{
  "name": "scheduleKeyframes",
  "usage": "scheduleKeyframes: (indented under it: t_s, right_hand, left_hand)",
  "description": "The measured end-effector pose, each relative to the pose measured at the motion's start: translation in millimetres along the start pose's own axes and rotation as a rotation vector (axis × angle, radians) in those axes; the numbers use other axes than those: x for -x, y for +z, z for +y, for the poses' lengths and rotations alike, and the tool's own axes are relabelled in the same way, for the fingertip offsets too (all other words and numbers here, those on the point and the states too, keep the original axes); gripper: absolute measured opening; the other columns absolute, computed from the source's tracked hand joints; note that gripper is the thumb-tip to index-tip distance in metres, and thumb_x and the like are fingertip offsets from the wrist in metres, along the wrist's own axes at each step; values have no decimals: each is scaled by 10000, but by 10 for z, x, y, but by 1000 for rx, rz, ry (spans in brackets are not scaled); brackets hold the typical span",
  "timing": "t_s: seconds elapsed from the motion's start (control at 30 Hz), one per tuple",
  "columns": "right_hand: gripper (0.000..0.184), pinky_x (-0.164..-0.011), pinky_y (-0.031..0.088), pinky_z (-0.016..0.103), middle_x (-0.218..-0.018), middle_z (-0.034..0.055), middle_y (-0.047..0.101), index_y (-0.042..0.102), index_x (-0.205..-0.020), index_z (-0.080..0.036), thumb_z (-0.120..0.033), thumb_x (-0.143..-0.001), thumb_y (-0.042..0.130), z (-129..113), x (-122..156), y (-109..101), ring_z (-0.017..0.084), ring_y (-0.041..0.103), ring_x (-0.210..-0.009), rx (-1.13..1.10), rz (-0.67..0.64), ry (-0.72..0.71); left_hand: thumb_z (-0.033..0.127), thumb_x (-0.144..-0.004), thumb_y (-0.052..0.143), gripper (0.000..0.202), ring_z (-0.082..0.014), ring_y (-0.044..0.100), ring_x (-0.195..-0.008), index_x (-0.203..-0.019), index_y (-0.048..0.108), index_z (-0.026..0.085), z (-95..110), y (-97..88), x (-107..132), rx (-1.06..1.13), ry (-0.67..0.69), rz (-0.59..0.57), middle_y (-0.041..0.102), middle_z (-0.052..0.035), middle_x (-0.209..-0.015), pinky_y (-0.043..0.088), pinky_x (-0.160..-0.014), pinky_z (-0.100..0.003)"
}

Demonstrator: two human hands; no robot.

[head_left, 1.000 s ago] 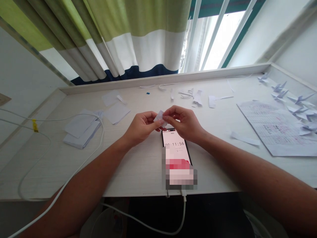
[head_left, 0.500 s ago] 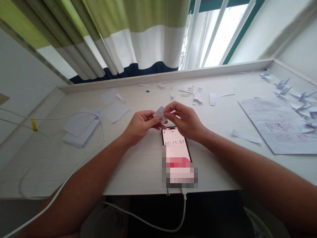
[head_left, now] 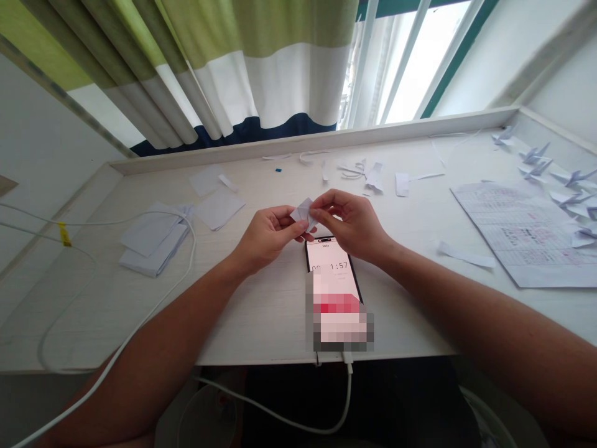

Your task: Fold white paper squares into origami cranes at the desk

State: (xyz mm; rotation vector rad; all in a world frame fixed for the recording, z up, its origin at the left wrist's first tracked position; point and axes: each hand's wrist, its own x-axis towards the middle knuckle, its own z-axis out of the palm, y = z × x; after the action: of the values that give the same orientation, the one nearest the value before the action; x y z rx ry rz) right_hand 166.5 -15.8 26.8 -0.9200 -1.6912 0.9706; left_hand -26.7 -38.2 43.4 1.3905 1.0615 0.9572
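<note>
Both my hands meet above the middle of the white desk (head_left: pixel 261 311), pinching one small folded piece of white paper (head_left: pixel 303 214) between them. My left hand (head_left: pixel 268 236) grips its left side with thumb and fingers closed. My right hand (head_left: pixel 352 224) pinches its right edge with curled fingers. Just under the hands lies a phone (head_left: pixel 333 280) with a lit screen showing a timer, its lower part blurred.
A stack of white paper squares (head_left: pixel 153 242) lies at left, a white cable (head_left: pixel 186 249) looping over it. Paper scraps (head_left: pixel 368 177) sit near the back edge. A printed sheet (head_left: pixel 522 233) and several folded paper cranes (head_left: pixel 559 183) are at right. Curtains hang behind.
The hands and the paper have barely shifted, with small finger movements on the fold. The phone's timer has advanced. The view has tilted slightly.
</note>
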Motion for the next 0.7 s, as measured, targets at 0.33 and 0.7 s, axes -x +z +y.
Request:
scheduleKeyframes:
  t_s: [0.33,0.7]
  right_hand:
    - [60,-857,598,421,-863,34,769,732,-872,-202,-261,-882,742,2,-26,-5,206,711,-837,-34,-1,-3]
    - [219,-874,612,399,-965,48,766,705,-961,-211,-379,-855,797,50,-32,-4,202,726,-901,-260,-37,31]
  left_hand:
    - [426,-761,893,329,-203,770,-763,-866,793,131,-59,-3,-3,114,-84,1,813,-101,-839,581,-745,-316]
    - [401,-786,875,294,-192,765,-751,-902,800,142,-59,-8,-5,147,-78,23,815,-95,-852,583,-753,-319]
